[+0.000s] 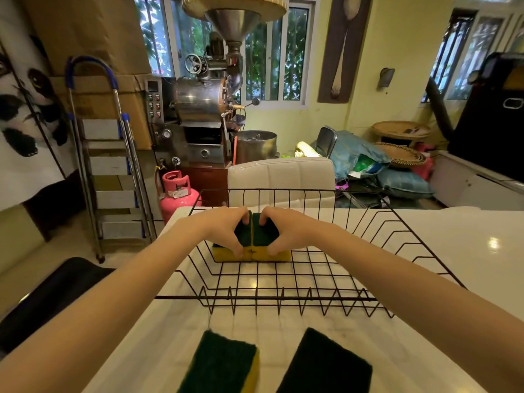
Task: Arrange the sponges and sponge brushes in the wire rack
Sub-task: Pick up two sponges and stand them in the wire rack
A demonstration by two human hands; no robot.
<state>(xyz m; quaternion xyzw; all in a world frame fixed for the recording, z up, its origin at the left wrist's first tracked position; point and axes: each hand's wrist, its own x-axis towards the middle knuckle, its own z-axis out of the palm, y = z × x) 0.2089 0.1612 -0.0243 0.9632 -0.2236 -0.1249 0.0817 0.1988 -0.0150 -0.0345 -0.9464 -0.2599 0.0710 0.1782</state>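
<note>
**Both hands on two sponges, deep in the rack**

Reaching in together over the near rim of the rack [283,298], which sits on the white bench [467,245] toward its far edge. Left hand [224,232] clamped on the left sponge [226,252], fingers curled over the dark green top, thumb pressed on the yellow front. Right hand [280,232] gripping the right sponge [279,253] the same way. Two sponges touching side by side, green face up and yellow below, resting on the rack's wire floor at the far left, close to the back wall. Thumbs nearly meeting at the seam between them.

Closer in, outside the rack, two more lying flat on the bench by its near edge: one sponge [224,364] left of centre, green on top with a yellow side showing, and a dark pad [326,367] just right of it, apart, only its green face visible. Neither touched.
</note>
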